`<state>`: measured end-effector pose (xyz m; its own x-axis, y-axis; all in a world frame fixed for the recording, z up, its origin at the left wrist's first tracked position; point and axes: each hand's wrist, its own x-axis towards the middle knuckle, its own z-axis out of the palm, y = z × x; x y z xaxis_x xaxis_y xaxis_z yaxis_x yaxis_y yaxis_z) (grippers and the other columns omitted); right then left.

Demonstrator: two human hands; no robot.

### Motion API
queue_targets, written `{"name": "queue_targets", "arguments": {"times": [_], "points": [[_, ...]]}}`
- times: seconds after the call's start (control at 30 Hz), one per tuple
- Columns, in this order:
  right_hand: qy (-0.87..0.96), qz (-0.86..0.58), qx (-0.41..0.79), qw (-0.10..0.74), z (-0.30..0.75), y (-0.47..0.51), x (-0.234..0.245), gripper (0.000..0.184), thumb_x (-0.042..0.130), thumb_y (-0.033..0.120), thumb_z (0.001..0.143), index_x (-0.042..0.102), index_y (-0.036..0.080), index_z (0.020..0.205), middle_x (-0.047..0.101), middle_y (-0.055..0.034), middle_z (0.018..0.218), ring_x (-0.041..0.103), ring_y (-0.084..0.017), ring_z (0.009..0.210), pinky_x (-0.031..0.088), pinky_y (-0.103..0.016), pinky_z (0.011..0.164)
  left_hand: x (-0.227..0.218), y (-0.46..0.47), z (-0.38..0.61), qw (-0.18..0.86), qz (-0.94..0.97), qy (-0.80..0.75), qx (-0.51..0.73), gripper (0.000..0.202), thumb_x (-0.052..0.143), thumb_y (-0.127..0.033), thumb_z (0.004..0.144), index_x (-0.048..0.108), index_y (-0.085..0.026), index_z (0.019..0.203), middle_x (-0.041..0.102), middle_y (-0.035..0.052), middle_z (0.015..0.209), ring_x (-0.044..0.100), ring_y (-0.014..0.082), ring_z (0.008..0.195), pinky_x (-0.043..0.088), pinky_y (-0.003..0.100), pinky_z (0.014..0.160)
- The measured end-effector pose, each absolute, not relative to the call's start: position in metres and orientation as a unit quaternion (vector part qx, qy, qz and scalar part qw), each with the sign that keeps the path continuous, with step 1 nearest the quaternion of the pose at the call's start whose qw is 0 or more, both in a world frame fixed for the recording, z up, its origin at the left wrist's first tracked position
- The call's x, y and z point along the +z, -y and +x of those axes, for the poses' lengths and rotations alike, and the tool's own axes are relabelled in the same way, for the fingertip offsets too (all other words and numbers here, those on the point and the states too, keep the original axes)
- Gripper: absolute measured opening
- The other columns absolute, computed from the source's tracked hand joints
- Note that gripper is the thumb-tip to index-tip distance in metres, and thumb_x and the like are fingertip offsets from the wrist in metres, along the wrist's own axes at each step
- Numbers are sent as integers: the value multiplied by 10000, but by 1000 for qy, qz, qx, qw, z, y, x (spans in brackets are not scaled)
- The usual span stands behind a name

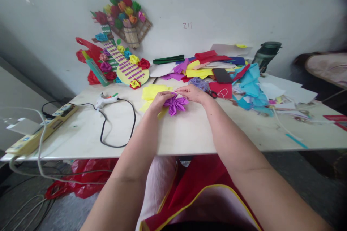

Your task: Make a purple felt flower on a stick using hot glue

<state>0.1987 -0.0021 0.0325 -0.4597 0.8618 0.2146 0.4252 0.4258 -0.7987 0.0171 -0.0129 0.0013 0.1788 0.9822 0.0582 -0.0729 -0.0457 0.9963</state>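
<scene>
A purple folded-paper flower [176,106] with pointed petals is held just above the table, in front of me. My left hand [162,101] pinches its left upper side, thumb and fingers closed. At the flower's top edge, the fingers of my right hand [193,93] are pressed together close to the left fingertips. A thin pale strip shows between the hands there, but what the right fingers grip is too small to make out. Yellow paper sheets [151,93] lie behind and partly under my left hand. Just beyond my right hand is a ball of purple yarn [198,83].
A white glue gun [107,101] with a black cord and a yellow power strip [40,130] are on the left. Scissors [213,94], a phone [222,75], coloured papers [251,83] and a dark bottle [267,56] stand or lie right. A flower-decorated paper guitar [130,68] leans on the wall.
</scene>
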Motion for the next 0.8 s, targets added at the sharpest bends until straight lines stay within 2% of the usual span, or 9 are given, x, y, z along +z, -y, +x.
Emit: {"name": "queue_targets", "arguments": {"times": [0.07, 0.13, 0.37, 0.6, 0.8], "points": [[789, -412, 332, 312, 199, 4, 35, 298, 563, 203, 852, 729, 145, 1094, 740, -84, 1018, 625, -120, 794, 502, -264, 774, 1, 13, 17, 550, 536, -424, 480, 260, 766, -301, 547, 724, -122, 731, 639, 23, 631, 504, 102, 543, 356, 242, 527], [794, -413, 321, 309, 199, 5, 36, 288, 567, 199, 858, 731, 150, 1089, 731, -97, 1087, 648, -143, 900, 502, -285, 857, 1, 13, 17, 546, 533, -431, 481, 257, 768, -293, 545, 723, -120, 729, 629, 19, 616, 500, 99, 538, 357, 243, 530], [804, -399, 308, 316, 199, -1, 30, 279, 592, 234, 855, 732, 160, 1084, 720, -102, 1136, 659, -190, 1039, 473, -356, 987, 3, 13, 18, 557, 517, -426, 491, 237, 785, -272, 507, 694, -130, 673, 640, 26, 622, 526, 111, 549, 378, 245, 533], [809, -379, 302, 332, 200, -8, 25, 265, 612, 279, 832, 753, 183, 1035, 732, -86, 1107, 660, -218, 1069, 464, -386, 1009, 2, 13, 17, 574, 511, -401, 498, 222, 759, -250, 534, 694, -118, 700, 650, 32, 649, 536, 106, 541, 384, 239, 526], [815, -366, 295, 340, 199, -13, 18, 284, 641, 318, 813, 752, 192, 1042, 737, -72, 1094, 669, -217, 1052, 480, -378, 988, 3, 16, 18, 585, 494, -393, 509, 150, 736, -232, 539, 644, -122, 582, 579, 9, 537, 474, 91, 477, 345, 244, 491]]}}
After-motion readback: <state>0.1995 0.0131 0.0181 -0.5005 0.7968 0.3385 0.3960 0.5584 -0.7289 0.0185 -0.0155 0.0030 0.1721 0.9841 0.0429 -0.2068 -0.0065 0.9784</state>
